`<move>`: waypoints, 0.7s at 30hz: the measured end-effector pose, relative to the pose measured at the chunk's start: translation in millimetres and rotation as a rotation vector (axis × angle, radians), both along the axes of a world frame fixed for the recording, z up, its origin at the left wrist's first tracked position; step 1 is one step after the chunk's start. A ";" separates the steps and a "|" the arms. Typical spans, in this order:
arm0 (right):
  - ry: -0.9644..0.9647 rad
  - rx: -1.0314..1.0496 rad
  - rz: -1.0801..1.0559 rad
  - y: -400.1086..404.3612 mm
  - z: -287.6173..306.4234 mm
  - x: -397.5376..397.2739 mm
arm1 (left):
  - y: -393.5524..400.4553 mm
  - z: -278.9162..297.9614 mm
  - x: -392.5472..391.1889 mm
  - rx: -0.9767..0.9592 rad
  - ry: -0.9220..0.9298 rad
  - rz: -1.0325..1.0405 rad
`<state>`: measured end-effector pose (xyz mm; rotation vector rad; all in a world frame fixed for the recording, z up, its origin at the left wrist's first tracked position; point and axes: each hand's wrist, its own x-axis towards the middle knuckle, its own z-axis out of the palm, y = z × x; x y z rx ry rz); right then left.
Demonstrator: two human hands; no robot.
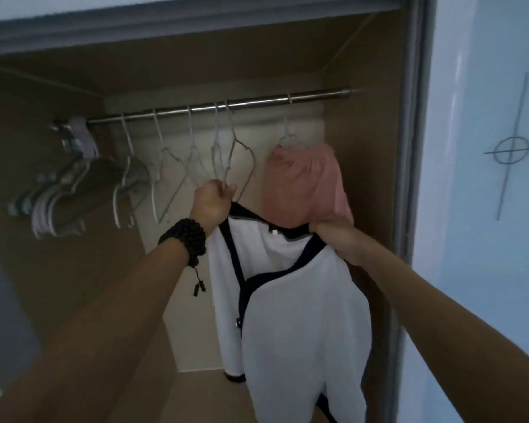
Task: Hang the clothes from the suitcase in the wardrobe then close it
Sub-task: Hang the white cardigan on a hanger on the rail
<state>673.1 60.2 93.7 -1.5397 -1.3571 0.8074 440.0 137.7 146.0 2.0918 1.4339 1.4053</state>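
The person reaches both arms into the open wardrobe (376,123), holding a white garment with dark trim (290,300) up below the metal rail (257,102). The left hand (210,203), with a dark beaded bracelet (185,239) on its wrist, is curled in a fist round the lower end of a wire hanger (237,160) that still hooks over the rail, and the garment's left shoulder is bunched in the same grip; how the fingers divide between the two cannot be made out. The right hand (333,230) clutches the garment's other shoulder, its fingertips hidden in the cloth. The garment's lower edge runs out of the bottom of the view. Just behind the right hand a pink garment (303,178) hangs from its own hanger, its hem covered by the hand and the white collar. Further left, several bare wire hangers (165,166) dangle, blurred, and a packed cluster of pale hangers (58,196) is too smeared to count. At the right edge a pale blue door panel (486,178) bears a drawn line with a crossed circle.
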 end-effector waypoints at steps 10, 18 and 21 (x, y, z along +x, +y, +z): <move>0.089 0.092 0.029 19.8 23.4 -14.3 | 1.2 60.3 -25.1 0.143 0.033 0.309; 0.120 0.070 0.165 -4.2 16.2 -50.3 | -45.6 26.8 -79.0 0.186 -0.060 0.149; 0.089 0.059 0.204 -21.4 15.5 -86.2 | -69.7 -3.1 -120.0 0.153 -0.144 0.071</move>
